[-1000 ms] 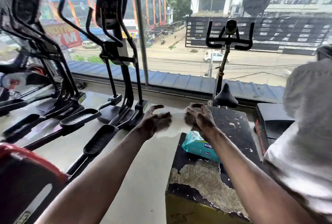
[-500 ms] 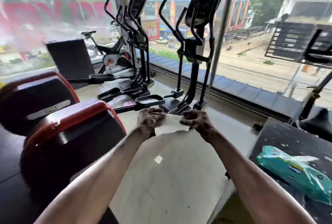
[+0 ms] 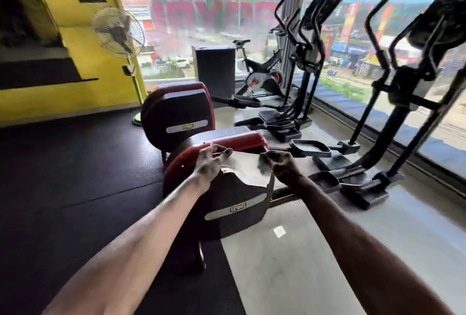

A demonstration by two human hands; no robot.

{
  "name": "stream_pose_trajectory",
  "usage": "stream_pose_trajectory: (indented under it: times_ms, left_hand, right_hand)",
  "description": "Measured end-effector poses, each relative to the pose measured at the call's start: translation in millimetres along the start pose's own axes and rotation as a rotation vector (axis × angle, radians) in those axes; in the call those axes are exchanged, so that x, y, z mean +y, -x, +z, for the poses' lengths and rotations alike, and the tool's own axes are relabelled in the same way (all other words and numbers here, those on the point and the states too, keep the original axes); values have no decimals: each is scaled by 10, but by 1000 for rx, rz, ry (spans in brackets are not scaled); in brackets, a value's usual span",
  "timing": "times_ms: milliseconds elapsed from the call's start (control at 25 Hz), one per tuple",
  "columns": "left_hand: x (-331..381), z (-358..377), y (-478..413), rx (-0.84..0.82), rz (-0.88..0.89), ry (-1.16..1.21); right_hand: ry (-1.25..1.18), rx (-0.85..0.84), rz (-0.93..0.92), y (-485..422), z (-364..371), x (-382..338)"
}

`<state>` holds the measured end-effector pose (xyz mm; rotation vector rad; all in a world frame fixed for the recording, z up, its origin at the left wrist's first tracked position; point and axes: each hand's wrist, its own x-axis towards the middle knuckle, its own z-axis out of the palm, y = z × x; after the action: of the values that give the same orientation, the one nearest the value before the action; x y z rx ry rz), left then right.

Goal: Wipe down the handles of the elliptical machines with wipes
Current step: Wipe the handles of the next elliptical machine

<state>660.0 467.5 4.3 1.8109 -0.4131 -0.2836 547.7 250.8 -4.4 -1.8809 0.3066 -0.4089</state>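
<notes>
Wipe (image 3: 245,168) pinched: left hand (image 3: 209,163), right hand (image 3: 282,165).

Wipe (image 3: 244,166) wider open than before

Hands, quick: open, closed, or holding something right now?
Left hand: closed, pinching one edge of the wipe.
Right hand: closed, pinching the wipe's opposite edge.

No legible text. Yellow logo badge (image 3: 238,208) on near flywheel cover (image 3: 234,189) blurred; red window lettering (image 3: 214,15) unreadable.
</notes>
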Motion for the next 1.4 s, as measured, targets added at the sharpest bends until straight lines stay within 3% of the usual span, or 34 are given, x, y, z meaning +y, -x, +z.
stream_pose_trajectory:
  times_ms: [160, 440, 640, 880, 1040, 1200, 1400]
  left_hand:
    - [-189, -898, -149, 151, -8, 50]
    - [-413, -2234, -928, 191, -108, 248]
    - [-520, -3008, -1894, 68, -177, 106]
    - [-522, -3859, -3247, -66, -113, -14]
    - [-787, -4468, -4270, -52, -95, 89]
    - [-1168, -5033, -5300, -70, -145, 241]
    - [-1252, -5332, -6429, -37, -171, 338]
  right_hand:
    - [-32, -79, 27, -441, 1127, -469]
    - [-87, -117, 20, -1826, 2692, -646]
    - [-84, -120, -51, -2938, 3542, -820]
    - [-23, -300, -107, -4084, 4235, -1273]
    - [-263, -188, 76, -4862, 4757, -1392]
    - [-456, -198, 250, -5565, 5250, -1381]
    - [-518, -65, 265, -6396, 5689, -1414]
